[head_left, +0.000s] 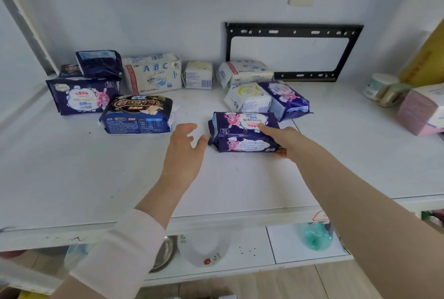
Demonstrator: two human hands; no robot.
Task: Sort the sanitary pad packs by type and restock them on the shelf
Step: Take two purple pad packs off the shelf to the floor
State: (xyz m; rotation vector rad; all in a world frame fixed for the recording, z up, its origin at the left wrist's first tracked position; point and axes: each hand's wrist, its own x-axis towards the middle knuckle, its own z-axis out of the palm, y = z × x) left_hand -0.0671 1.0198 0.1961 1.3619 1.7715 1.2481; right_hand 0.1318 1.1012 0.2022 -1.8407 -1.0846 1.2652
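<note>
A dark blue pad pack with a pink rabbit [242,131] lies upside down mid-shelf. My right hand [280,139] grips its right end, fingers on top and thumb below. My left hand [185,145] hovers open just left of that pack, fingers spread, not touching it. At the back left stand a matching blue rabbit pack [80,97], a black-and-blue pack [138,115], a dark blue pouch [98,63] and a white ABC pack [152,72]. Behind the held pack lie white ABC packs [245,72] [248,98], a small white pack [199,75] and another blue rabbit pack [287,99].
The white shelf [96,178] has bare surface in front. A black metal bracket [293,51] hangs on the back wall. Pink boxes [420,111] and small jars [382,87] sit at the right. Below the shelf are a metal bowl [163,253] and a green bottle [317,236].
</note>
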